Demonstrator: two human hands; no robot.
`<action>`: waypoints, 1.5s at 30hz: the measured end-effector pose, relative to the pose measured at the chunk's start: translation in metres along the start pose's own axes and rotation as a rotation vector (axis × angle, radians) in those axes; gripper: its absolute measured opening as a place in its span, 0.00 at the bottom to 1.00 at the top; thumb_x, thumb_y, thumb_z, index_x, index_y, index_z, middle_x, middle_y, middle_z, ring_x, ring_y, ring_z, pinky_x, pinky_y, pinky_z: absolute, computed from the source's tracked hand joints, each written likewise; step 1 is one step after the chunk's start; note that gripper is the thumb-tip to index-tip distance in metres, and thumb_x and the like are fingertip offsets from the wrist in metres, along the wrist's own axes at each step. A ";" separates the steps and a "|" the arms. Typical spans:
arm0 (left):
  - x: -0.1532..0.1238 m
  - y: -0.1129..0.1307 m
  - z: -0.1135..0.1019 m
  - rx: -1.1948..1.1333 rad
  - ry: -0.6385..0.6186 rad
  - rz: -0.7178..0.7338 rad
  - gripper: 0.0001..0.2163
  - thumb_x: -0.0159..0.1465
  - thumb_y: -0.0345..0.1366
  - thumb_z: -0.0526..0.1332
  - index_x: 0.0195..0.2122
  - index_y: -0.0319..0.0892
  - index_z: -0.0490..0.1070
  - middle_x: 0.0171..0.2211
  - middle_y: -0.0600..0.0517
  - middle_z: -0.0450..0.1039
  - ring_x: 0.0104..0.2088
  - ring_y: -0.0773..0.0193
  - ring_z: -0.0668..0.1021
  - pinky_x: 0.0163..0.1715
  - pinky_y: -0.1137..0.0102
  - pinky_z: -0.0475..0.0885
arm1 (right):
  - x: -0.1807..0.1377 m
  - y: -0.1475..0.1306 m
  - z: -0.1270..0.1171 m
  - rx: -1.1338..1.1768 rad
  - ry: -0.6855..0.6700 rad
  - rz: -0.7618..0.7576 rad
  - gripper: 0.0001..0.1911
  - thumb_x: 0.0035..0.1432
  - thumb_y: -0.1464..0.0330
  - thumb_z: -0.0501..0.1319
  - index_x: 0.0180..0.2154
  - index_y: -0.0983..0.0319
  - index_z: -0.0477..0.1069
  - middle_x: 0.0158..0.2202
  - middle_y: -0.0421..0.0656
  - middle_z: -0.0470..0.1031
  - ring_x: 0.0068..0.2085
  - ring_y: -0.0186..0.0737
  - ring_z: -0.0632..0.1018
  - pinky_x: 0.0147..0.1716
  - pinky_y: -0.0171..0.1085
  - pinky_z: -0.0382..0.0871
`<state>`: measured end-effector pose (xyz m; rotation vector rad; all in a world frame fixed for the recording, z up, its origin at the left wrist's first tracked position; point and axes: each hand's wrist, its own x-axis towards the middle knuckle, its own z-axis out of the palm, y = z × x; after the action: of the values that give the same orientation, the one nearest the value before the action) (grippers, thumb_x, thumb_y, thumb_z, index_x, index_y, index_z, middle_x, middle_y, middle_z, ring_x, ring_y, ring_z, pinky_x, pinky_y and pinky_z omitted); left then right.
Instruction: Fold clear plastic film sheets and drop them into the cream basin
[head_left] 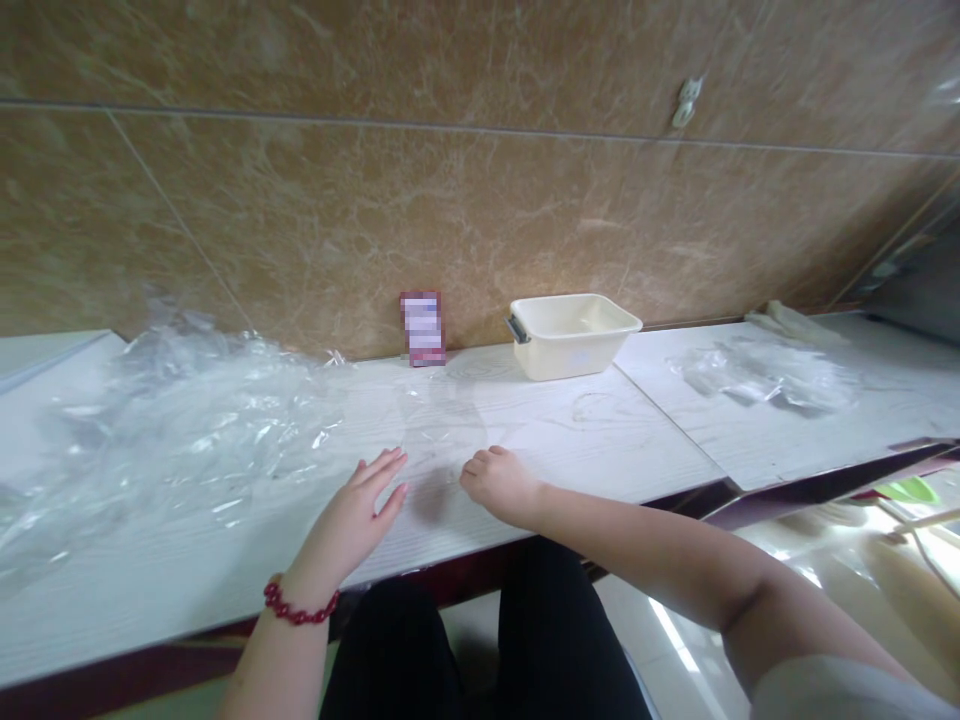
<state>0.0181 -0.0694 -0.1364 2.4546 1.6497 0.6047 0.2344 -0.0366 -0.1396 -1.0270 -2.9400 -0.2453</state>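
My left hand (358,515) lies flat on the white table (555,440) with its fingers stretched out, a red bead bracelet (298,603) on the wrist. My right hand (499,482) rests just to its right, fingers curled under, knuckles up. Between and beyond the two hands lies a thin clear plastic bag (442,425), flat on the table; both hands touch its near edge. Whether the right fingers pinch the plastic is hard to tell.
A heap of crumpled clear plastic (165,420) covers the table's left side. A cream plastic basin (571,333) and a small red box (423,328) stand against the brown tiled wall. More clear plastic (765,375) lies at the right. My dark trousers show below the table edge.
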 end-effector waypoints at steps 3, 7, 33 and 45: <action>-0.014 0.005 0.012 -0.015 -0.043 0.052 0.22 0.56 0.44 0.51 0.52 0.42 0.57 0.53 0.47 0.57 0.54 0.61 0.59 0.54 0.60 0.49 | 0.001 0.001 0.001 0.028 0.013 0.059 0.09 0.54 0.71 0.49 0.32 0.65 0.67 0.33 0.47 0.70 0.35 0.39 0.69 0.31 0.37 0.59; -0.015 0.007 0.024 -0.014 0.004 0.049 0.23 0.54 0.40 0.54 0.51 0.43 0.57 0.53 0.47 0.57 0.55 0.58 0.56 0.53 0.56 0.49 | -0.004 -0.004 -0.006 0.135 0.117 0.089 0.09 0.53 0.71 0.50 0.32 0.65 0.67 0.33 0.46 0.70 0.35 0.38 0.69 0.35 0.37 0.59; -0.061 0.014 -0.006 -0.338 -0.033 0.226 0.14 0.55 0.36 0.56 0.44 0.45 0.64 0.46 0.51 0.67 0.46 0.64 0.69 0.47 0.67 0.64 | -0.044 0.004 -0.006 0.718 0.042 -0.297 0.19 0.58 0.69 0.45 0.52 0.61 0.57 0.52 0.43 0.61 0.54 0.30 0.59 0.52 0.35 0.52; -0.007 0.010 0.007 -0.612 0.040 -0.413 0.17 0.56 0.46 0.50 0.37 0.39 0.69 0.36 0.49 0.73 0.38 0.61 0.73 0.39 0.68 0.68 | -0.010 0.005 -0.003 0.735 0.206 0.441 0.11 0.52 0.67 0.51 0.29 0.65 0.69 0.30 0.45 0.71 0.35 0.35 0.72 0.37 0.34 0.63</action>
<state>0.0269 -0.0787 -0.1420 1.6336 1.6056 0.9237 0.2447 -0.0394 -0.1365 -1.3364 -2.2165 0.6389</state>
